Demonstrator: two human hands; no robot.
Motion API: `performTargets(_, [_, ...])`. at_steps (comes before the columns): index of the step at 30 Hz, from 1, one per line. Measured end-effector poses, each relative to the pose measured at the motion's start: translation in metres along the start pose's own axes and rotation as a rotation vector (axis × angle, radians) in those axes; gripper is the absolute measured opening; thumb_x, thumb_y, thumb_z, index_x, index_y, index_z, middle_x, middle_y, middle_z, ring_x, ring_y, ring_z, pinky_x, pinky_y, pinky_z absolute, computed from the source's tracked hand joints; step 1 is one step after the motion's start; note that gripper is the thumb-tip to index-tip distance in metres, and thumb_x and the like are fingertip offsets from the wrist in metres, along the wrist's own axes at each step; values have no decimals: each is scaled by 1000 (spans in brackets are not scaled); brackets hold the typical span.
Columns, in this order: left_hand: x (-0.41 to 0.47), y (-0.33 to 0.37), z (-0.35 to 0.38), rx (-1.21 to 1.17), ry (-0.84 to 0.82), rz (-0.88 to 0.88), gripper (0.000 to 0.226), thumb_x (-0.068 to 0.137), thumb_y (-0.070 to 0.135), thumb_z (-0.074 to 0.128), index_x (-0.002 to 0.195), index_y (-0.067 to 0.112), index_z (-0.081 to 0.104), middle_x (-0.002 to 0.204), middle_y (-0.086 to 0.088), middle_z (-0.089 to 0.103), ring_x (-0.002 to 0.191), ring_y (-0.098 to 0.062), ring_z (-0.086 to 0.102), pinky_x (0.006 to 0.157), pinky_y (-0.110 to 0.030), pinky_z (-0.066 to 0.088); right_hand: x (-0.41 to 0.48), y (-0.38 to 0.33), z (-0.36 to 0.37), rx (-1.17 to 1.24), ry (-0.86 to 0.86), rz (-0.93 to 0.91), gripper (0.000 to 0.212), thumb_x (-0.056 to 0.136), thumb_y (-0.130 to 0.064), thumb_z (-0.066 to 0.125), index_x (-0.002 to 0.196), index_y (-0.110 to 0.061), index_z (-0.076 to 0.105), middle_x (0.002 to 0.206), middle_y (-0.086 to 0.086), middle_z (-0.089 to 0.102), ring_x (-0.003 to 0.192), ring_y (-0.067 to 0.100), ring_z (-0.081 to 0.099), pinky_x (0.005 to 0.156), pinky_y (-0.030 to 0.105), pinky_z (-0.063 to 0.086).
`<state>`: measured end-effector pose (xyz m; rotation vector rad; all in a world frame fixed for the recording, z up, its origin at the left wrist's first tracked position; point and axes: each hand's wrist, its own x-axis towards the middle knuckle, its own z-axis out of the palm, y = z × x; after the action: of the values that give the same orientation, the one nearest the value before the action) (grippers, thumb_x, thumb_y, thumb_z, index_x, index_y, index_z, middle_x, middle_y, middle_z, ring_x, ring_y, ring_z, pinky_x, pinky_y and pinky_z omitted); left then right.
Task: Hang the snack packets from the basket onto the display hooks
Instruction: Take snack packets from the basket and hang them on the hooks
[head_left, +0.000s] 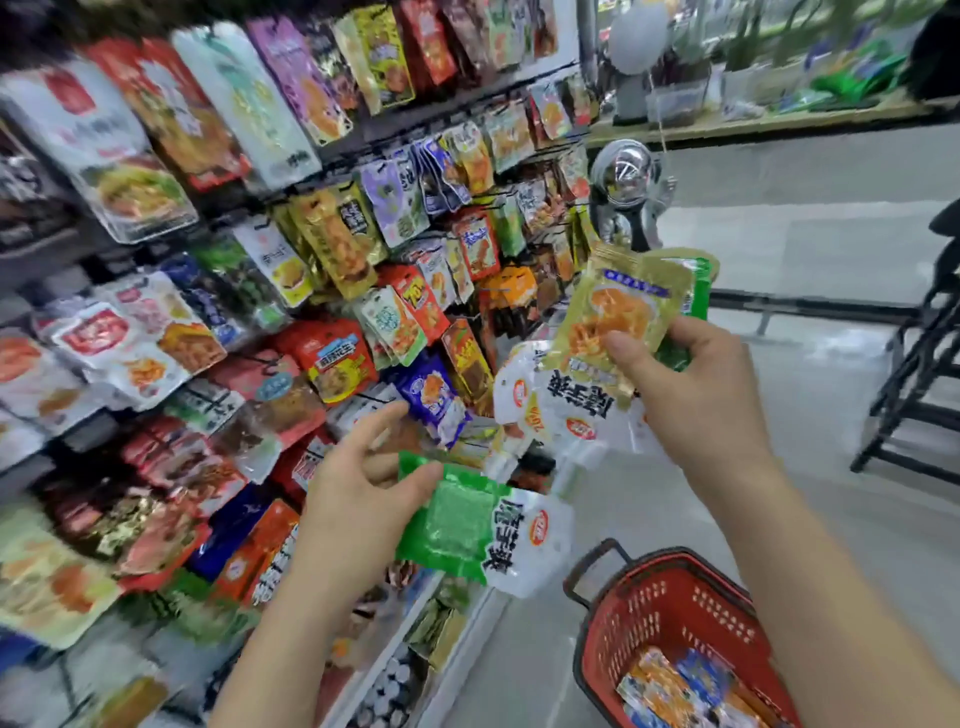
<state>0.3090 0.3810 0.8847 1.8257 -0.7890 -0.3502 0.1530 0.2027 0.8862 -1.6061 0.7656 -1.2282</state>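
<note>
Both hands are gripping packets, the left hand a green packet and the right hand a yellow-green packet, while more are waiting in the red basket at lower right.

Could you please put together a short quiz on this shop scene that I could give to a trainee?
1. True or false: the red basket has nothing in it.
2. What does the left hand hold? A) a green-and-white packet B) a blue bottle C) nothing
3. Fill in: the yellow-green packet is pinched by the ___ hand.
Key: 1 false, loose packets lie in it; 2 A; 3 the right hand.
</note>
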Motion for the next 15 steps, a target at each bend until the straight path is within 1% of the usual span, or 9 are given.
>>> performTargets(1, [-9, 2, -18, 24, 152, 22, 38, 85, 16, 72, 110, 43, 65, 63, 9, 61, 49, -5, 54, 46, -21, 48, 0, -4, 1, -15, -21, -7, 19, 86, -27, 72, 80, -9, 70, 72, 4, 69, 61, 11, 57, 59, 25, 41])
performTargets(3, [-31, 15, -49, 102, 502, 212, 26, 85, 17, 73, 89, 43, 71, 72, 3, 67, 54, 1, 57, 52, -22, 53, -6, -11, 10, -46, -100, -6, 28, 87, -30, 71, 79, -4, 68, 74, 13, 68, 65, 25, 57, 61, 33, 45])
performTargets(4, [-43, 24, -61, 163, 650, 367, 24, 87, 17, 71, 87, 41, 70, 75, 2, 68, 57, 3, 56, 55, -18, 51, -13, -18, 18, -41, -148, 16, 30, 87, -30, 70, 80, -1, 66, 72, 13, 65, 65, 26, 54, 62, 37, 46])
performTargets(6, [-68, 45, -72, 332, 743, 633, 16, 90, 17, 65, 99, 30, 68, 92, 8, 69, 76, 8, 60, 70, -7, 47, -31, -30, 44, 11, -278, 82, 35, 89, -31, 68, 79, 2, 60, 70, 10, 51, 67, 20, 46, 61, 38, 44])
performTargets(8, [-86, 46, -71, 608, 637, 870, 23, 91, 12, 63, 111, 23, 68, 110, 7, 66, 100, 2, 62, 90, -11, 47, -51, -46, 72, 127, -462, 172, 47, 85, -43, 70, 81, 2, 56, 75, 16, 51, 72, 21, 49, 64, 34, 42])
performTargets(9, [-90, 38, -71, 749, 524, 974, 26, 90, 9, 63, 114, 18, 69, 117, 2, 66, 109, -5, 62, 96, -19, 48, -58, -53, 86, 211, -517, 236, 52, 80, -47, 71, 86, 3, 61, 85, 23, 60, 79, 24, 56, 73, 36, 45])
performTargets(10, [-93, 25, -71, 864, 407, 1045, 25, 92, 7, 60, 113, 12, 71, 122, -4, 65, 116, -13, 61, 99, -28, 48, -64, -61, 99, 320, -542, 307, 46, 78, -45, 70, 85, 0, 66, 94, 29, 63, 85, 28, 60, 79, 42, 46])
performTargets(12, [-99, 3, -79, 954, 257, 1048, 28, 101, 10, 47, 111, 1, 72, 125, -15, 63, 124, -27, 57, 101, -41, 48, -73, -79, 121, 483, -573, 383, 28, 79, -39, 67, 80, -11, 73, 102, 21, 68, 96, 32, 62, 86, 49, 45])
performTargets(15, [-108, -7, -108, 989, 225, 964, 30, 99, 12, 46, 119, 2, 67, 132, -13, 58, 130, -26, 50, 108, -38, 41, -87, -98, 148, 543, -683, 370, 33, 89, -49, 61, 107, -21, 66, 112, -3, 64, 114, 20, 54, 85, 36, 41])
